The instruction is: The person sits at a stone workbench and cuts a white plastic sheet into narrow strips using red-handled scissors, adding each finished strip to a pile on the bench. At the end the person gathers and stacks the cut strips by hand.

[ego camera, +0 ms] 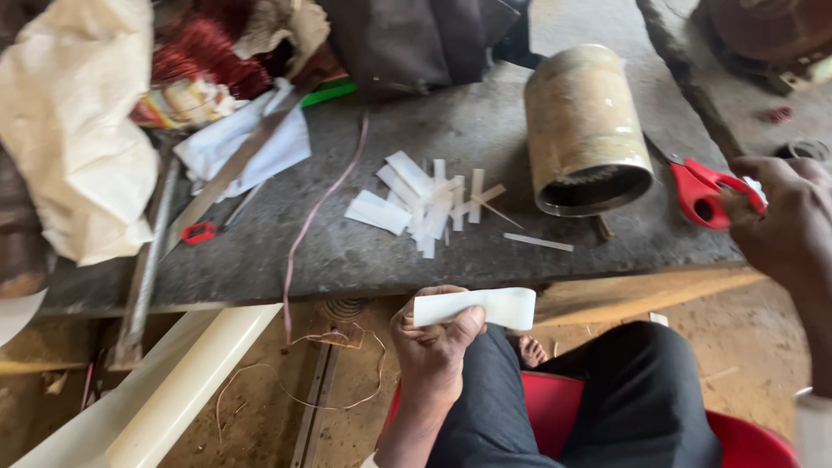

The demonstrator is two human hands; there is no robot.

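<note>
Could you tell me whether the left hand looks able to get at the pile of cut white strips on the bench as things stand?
Probably not freely: the left hand already grips a white paper strip, though nothing blocks the way up to the pile of strips.

On the grey workbench (pixel 485 130): a metal cylinder (pixel 586 130) lying on its side (open end toward the camera), a heap of white paper strips (pixel 425 204), a crumpled cream bag (pixel 74 130), coiled red wire (pixel 208 52), a thin loose wire (pixel 312 217).
</note>
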